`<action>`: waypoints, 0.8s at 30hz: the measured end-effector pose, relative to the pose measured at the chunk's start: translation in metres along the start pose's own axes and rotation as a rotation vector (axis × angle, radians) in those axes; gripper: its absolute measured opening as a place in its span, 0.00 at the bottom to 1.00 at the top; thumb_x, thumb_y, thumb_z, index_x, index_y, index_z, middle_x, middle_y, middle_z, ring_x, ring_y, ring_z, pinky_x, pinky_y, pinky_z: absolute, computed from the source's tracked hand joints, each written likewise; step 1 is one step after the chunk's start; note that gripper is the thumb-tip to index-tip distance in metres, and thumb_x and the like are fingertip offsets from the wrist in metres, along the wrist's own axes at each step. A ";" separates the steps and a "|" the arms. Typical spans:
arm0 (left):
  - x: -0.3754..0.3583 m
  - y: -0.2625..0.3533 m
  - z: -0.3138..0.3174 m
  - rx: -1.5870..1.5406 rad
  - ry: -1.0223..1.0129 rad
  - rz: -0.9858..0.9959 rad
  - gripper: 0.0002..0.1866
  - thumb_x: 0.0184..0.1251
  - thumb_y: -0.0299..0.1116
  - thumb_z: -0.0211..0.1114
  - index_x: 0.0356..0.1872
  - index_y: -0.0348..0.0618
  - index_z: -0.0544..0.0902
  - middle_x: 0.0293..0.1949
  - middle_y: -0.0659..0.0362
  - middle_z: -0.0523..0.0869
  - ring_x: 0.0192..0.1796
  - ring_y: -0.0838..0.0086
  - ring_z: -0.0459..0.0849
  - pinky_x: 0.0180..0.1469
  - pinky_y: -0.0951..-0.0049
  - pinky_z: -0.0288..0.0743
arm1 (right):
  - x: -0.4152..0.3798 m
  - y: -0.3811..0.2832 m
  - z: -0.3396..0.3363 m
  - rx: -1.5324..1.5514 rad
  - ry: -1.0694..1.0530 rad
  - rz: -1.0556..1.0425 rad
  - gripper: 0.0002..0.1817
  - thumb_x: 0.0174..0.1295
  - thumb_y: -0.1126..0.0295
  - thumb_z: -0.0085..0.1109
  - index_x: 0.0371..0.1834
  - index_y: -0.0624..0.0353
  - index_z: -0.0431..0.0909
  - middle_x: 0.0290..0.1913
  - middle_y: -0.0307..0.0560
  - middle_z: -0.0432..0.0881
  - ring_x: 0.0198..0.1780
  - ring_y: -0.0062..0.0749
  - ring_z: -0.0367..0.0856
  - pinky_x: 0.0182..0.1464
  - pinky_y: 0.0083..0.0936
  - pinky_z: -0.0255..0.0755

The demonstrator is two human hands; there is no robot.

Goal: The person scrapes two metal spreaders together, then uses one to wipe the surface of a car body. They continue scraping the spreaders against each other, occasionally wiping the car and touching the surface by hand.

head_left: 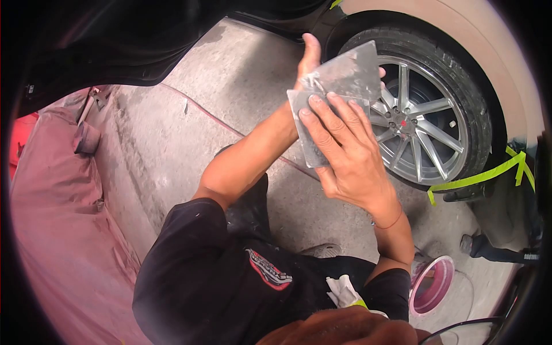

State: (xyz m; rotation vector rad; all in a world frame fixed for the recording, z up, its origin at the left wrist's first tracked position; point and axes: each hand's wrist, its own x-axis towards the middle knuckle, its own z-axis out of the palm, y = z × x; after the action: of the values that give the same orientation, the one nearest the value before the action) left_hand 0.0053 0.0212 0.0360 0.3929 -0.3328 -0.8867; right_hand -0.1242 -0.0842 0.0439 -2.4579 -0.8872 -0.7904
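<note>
My left hand (310,57) grips a flat grey plate (351,69) from behind, its thumb raised on one side and fingertips showing past the other edge. Pale smears mark the plate's face. With fingers laid along it, my right hand (353,158) holds a thin, grey, partly see-through spreader sheet (305,129) against the plate's lower part. The sheet overlaps the plate, and most of my left palm is hidden behind them. Both hands are in front of the car wheel (408,121).
Above the wheel curves a beige fender (443,17); green masking tape (489,175) hangs below. A dark car door (115,46) spans the upper left. Pink-stained sheeting (63,218) lies at left, a hose (213,118) crosses the concrete, and a pink round container (437,284) stands lower right.
</note>
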 end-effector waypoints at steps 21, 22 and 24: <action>0.003 0.004 -0.001 0.274 0.072 0.112 0.40 0.72 0.67 0.43 0.62 0.37 0.74 0.54 0.48 0.81 0.56 0.63 0.82 0.62 0.65 0.76 | -0.008 0.024 0.015 0.063 0.121 -0.031 0.37 0.48 0.52 0.70 0.64 0.52 0.75 0.66 0.42 0.73 0.63 0.45 0.70 0.62 0.43 0.66; 0.004 0.003 0.002 0.300 0.063 0.126 0.38 0.74 0.64 0.43 0.63 0.36 0.73 0.56 0.48 0.81 0.58 0.63 0.81 0.64 0.66 0.74 | -0.008 0.025 0.016 0.058 0.150 -0.066 0.36 0.49 0.54 0.70 0.64 0.54 0.76 0.66 0.42 0.73 0.64 0.45 0.69 0.64 0.43 0.65; 0.003 0.005 0.013 0.076 -0.024 0.094 0.35 0.77 0.59 0.43 0.66 0.37 0.70 0.61 0.47 0.77 0.62 0.61 0.78 0.67 0.64 0.72 | -0.009 0.023 0.022 0.019 0.122 -0.106 0.37 0.48 0.53 0.70 0.63 0.57 0.76 0.67 0.44 0.73 0.66 0.47 0.69 0.66 0.44 0.64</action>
State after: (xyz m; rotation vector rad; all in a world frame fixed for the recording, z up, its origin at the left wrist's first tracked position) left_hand 0.0054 0.0192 0.0500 0.4336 -0.4043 -0.7890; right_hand -0.1066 -0.0931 0.0177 -2.3337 -0.9809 -0.9532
